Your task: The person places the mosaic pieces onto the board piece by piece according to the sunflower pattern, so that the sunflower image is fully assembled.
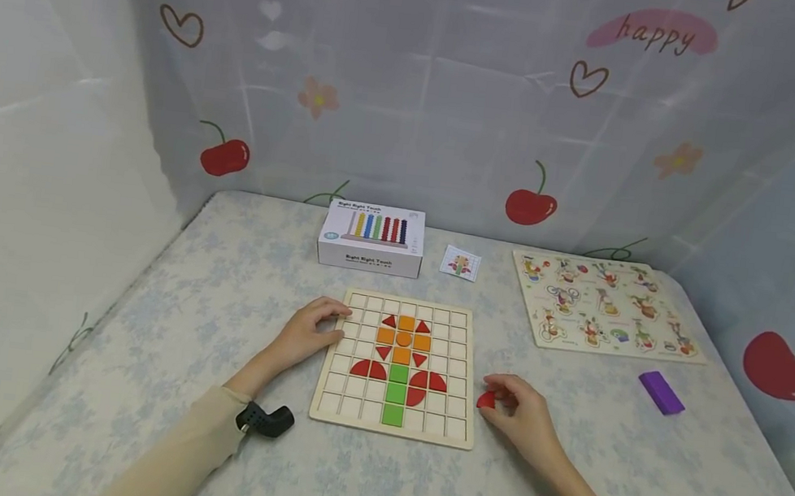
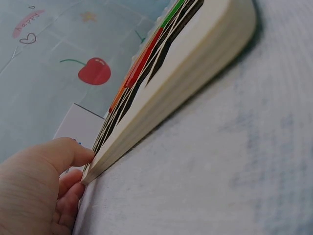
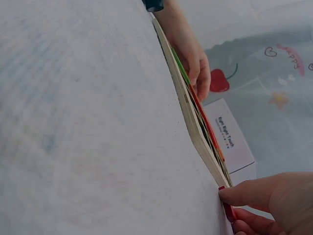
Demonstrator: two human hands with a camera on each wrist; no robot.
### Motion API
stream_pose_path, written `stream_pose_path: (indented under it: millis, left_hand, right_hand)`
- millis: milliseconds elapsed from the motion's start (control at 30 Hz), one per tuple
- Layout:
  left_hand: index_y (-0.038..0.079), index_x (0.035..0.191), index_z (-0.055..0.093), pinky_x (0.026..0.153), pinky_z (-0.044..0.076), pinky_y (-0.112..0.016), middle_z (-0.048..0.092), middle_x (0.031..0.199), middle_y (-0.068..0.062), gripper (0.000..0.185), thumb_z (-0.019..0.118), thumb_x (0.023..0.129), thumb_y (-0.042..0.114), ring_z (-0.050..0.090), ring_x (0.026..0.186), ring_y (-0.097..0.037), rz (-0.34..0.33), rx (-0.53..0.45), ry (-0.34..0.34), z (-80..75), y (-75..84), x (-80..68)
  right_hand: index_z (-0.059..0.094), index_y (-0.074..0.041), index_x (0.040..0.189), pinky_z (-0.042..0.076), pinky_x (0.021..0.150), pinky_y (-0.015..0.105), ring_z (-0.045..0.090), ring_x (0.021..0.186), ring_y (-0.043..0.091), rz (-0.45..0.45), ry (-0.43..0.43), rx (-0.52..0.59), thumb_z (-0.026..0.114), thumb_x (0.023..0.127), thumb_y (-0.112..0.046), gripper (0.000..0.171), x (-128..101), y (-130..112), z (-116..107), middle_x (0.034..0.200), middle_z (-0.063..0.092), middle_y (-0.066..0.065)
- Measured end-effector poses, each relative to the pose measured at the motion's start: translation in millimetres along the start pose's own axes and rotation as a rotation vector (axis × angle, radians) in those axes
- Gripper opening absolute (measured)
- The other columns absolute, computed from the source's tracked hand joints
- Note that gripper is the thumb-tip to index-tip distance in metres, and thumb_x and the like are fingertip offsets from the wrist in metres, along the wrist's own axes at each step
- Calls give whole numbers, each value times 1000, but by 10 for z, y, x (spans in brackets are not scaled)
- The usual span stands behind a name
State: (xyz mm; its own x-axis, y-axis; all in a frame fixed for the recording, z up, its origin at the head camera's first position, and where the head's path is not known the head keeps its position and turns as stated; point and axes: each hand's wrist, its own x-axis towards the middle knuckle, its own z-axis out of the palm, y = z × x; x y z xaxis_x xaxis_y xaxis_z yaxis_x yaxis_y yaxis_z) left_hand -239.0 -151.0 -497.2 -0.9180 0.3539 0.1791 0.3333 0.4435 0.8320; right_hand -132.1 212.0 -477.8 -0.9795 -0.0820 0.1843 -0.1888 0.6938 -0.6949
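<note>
On the table lies a wooden grid board (image 1: 342,407) with orange, red and green flat pieces laid in a flower shape. My left hand (image 1: 301,330) rests at the board's left edge, thumb and fingertips touching its rim. Just beyond the right edge, my right hand (image 1: 523,420) pinches a red piece (image 1: 486,400) between thumb and fingers. The right wrist view shows that red piece (image 3: 228,208) upright on its edge close to the board's corner; its full outline is partly covered by the fingers. Below the flower head stands a column of green squares (image 1: 395,394) with red quarter-circles (image 1: 417,398) on both sides.
Behind the board stands a white box (image 1: 368,259) with printed coloured bars. A small pattern card (image 1: 460,263) lies to its right. Farther right are a wooden picture puzzle (image 1: 583,302) and a purple block (image 1: 662,393). A printed curtain (image 1: 410,135) hangs around the table.
</note>
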Motion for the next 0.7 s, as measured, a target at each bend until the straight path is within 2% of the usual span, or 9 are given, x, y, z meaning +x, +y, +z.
stream_pose_path:
  millis: [167, 400, 567, 700]
  left_hand:
    - [11, 122, 63, 104, 44, -46, 57, 128, -5, 32, 65, 90, 14, 53, 121, -25, -5, 3, 0, -1, 16, -4]
    - [10, 122, 63, 105, 44, -46, 57, 127, -5, 32, 64, 90, 13, 53, 121, -25, -11, -3, -3, -2, 30, -13]
    - [10, 121, 63, 105, 43, -46, 57, 127, -5, 31, 64, 90, 13, 53, 121, -25, -21, -6, -4, 0, 39, -12]
    - [10, 122, 63, 105, 43, -44, 57, 127, -5, 32, 64, 90, 13, 53, 122, -24, -23, 8, -5, 1, 35, -8]
  right_hand:
    - [67, -4, 108, 50, 71, 20, 58, 83, 13, -11, -1, 23, 78, 73, 1, 38, -8, 2, -2, 96, 67, 4]
    - [65, 0, 107, 56, 68, 21, 61, 79, 8, -81, 15, 105, 65, 71, 21, 41, -3, 32, 0, 88, 63, 7]
    - [64, 2, 108, 57, 71, 20, 64, 85, 15, -94, 21, 163, 56, 71, 26, 45, -3, 31, -10, 94, 63, 10]
    - [65, -3, 110, 56, 75, 22, 64, 89, 16, -108, -9, 153, 58, 69, 23, 48, -15, 16, -20, 98, 65, 8]
